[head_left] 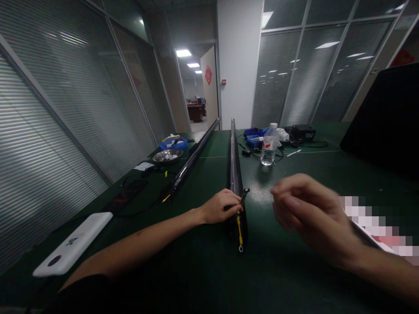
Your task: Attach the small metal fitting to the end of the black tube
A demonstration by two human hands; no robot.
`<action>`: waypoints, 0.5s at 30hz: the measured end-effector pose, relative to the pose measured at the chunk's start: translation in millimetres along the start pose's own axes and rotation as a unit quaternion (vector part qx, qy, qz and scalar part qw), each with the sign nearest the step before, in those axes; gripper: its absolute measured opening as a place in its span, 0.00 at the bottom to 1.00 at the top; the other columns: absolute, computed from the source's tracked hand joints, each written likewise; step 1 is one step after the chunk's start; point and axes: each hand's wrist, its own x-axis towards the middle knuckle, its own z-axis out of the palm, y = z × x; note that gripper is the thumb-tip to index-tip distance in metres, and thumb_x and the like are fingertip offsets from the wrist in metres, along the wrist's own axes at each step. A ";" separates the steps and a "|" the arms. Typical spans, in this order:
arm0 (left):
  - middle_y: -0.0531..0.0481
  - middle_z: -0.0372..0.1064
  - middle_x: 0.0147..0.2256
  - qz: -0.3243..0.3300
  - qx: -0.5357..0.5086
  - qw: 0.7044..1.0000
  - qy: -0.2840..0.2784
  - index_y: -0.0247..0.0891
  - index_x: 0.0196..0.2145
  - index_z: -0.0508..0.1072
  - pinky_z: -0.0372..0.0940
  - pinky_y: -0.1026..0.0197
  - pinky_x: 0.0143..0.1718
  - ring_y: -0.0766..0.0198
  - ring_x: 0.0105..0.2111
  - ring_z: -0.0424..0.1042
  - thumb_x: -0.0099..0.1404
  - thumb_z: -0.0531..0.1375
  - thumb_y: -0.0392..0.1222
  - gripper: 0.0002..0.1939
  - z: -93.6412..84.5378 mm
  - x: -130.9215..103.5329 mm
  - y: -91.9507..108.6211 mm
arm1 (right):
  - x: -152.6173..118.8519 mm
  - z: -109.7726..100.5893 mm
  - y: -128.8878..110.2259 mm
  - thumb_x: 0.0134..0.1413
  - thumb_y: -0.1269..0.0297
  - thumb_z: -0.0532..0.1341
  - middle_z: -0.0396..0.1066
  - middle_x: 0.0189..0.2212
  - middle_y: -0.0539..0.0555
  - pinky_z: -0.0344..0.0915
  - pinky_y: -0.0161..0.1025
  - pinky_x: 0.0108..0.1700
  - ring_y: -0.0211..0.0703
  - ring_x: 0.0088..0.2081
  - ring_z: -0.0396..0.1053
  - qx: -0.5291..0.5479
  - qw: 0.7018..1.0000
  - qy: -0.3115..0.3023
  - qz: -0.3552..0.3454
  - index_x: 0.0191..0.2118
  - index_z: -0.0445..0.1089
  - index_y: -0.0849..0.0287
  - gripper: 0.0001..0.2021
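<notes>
A long dark bar (233, 161) with a glossy cover stretches away from me down the middle of the table. Over its near end my left hand (222, 207) is closed, its fingers pinching a small metal wrench (245, 196) whose forked jaw points up and away. Below these fingers hangs a short yellow wire (240, 229) that ends in a ring terminal (241, 248). My right hand (309, 213) is raised to the right of the bar, slightly blurred, thumb and fingers curled together. Whether anything is between them is hidden.
A second dark bar (193, 159) lies to the left. Beyond stand a metal bowl (168, 155), a blue tray (173, 144), a water bottle (269, 146) and blue bins (255, 139). A white device (73, 244) lies near left; a black panel (386, 113) rises right.
</notes>
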 end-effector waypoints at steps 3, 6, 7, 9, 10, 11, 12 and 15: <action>0.45 0.79 0.44 -0.003 -0.004 1.000 -0.003 0.36 0.42 0.78 0.60 0.54 0.58 0.57 0.51 0.75 0.79 0.54 0.39 0.12 -0.1 -0.1 -0.2 | 7.5 1.9 47.6 0.72 0.58 0.61 0.64 0.31 0.48 0.61 0.32 0.23 0.36 0.25 0.62 -0.041 0.998 0.052 -0.001 0.54 0.73 0.51 0.11; 0.45 0.79 0.45 -0.008 -0.003 1.000 -0.009 0.36 0.43 0.78 0.60 0.53 0.59 0.57 0.52 0.75 0.79 0.55 0.39 0.12 -0.7 -0.4 -0.9 | 13.9 0.1 90.3 0.71 0.56 0.62 0.66 0.43 0.53 0.64 0.32 0.26 0.37 0.30 0.66 -0.072 0.996 0.017 0.052 0.61 0.69 0.51 0.17; 0.45 0.79 0.45 -0.007 -0.003 1.000 -0.011 0.36 0.43 0.78 0.60 0.53 0.59 0.57 0.52 0.75 0.79 0.55 0.39 0.12 -0.9 -0.5 -1.3 | 15.9 -0.7 98.6 0.72 0.55 0.60 0.66 0.42 0.53 0.63 0.32 0.25 0.36 0.29 0.65 -0.066 0.996 0.014 0.058 0.62 0.67 0.51 0.18; 0.45 0.79 0.45 -0.006 -0.003 1.000 -0.015 0.36 0.43 0.78 0.60 0.53 0.59 0.58 0.51 0.75 0.79 0.55 0.39 0.12 -1.2 -0.5 -1.8 | 19.4 -1.9 106.1 0.71 0.54 0.61 0.67 0.38 0.51 0.62 0.32 0.24 0.36 0.27 0.63 -0.063 0.996 0.001 0.066 0.61 0.68 0.53 0.18; 0.45 0.79 0.45 -0.006 -0.001 1.000 -0.017 0.36 0.43 0.78 0.60 0.53 0.59 0.58 0.51 0.75 0.79 0.54 0.39 0.12 -1.3 -0.4 -2.0 | 20.8 -2.1 106.2 0.71 0.54 0.60 0.67 0.36 0.51 0.60 0.31 0.24 0.35 0.26 0.62 -0.059 0.996 -0.002 0.074 0.59 0.70 0.54 0.17; 0.45 0.79 0.45 -0.007 0.001 1.000 -0.019 0.36 0.43 0.78 0.60 0.53 0.59 0.58 0.51 0.75 0.79 0.54 0.39 0.12 -1.4 -0.4 -2.1 | 21.8 -2.2 105.0 0.71 0.53 0.60 0.67 0.34 0.50 0.60 0.31 0.23 0.35 0.25 0.61 -0.054 0.995 -0.005 0.081 0.57 0.71 0.55 0.16; 0.45 0.79 0.45 -0.008 0.004 1.000 -0.020 0.36 0.43 0.78 0.60 0.53 0.58 0.57 0.51 0.75 0.79 0.54 0.40 0.13 -1.4 -0.3 -2.1 | 22.5 -2.0 103.1 0.71 0.52 0.61 0.66 0.32 0.49 0.60 0.32 0.23 0.34 0.24 0.61 -0.048 0.995 -0.006 0.084 0.56 0.72 0.55 0.16; 0.45 0.79 0.45 -0.004 0.008 1.000 -0.016 0.36 0.43 0.79 0.60 0.53 0.58 0.57 0.52 0.74 0.79 0.54 0.40 0.13 -1.2 -0.4 -2.4 | 22.3 -1.1 98.0 0.69 0.52 0.62 0.66 0.29 0.48 0.62 0.32 0.23 0.36 0.24 0.63 -0.037 0.996 -0.004 0.079 0.53 0.74 0.56 0.15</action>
